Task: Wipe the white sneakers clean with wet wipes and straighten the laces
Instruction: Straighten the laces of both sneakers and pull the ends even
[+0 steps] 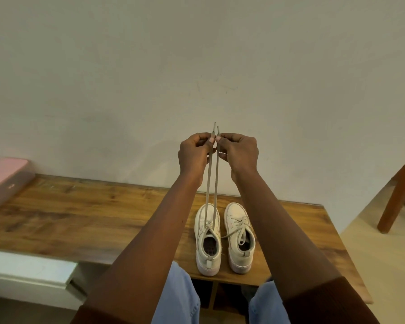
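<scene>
Head view: the left hand [194, 153] and right hand [240, 152] are each pinching one lace end, fingers curled, drawing the laces [208, 183] taut and level above the left sneaker [207, 244], which is standing on the table [80, 218] just beside the right sneaker [240, 251]. That one is sitting in a loose bow, so it probably still needs straightening. No wipe is showing, so I cannot tell whether the wiping is done.

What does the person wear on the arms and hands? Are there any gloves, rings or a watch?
The left hand and the right hand are bare: no gloves, rings or watch show. Nothing is worn below the dark reddish-brown left sleeve and right sleeve, which begin near the elbows.
</scene>
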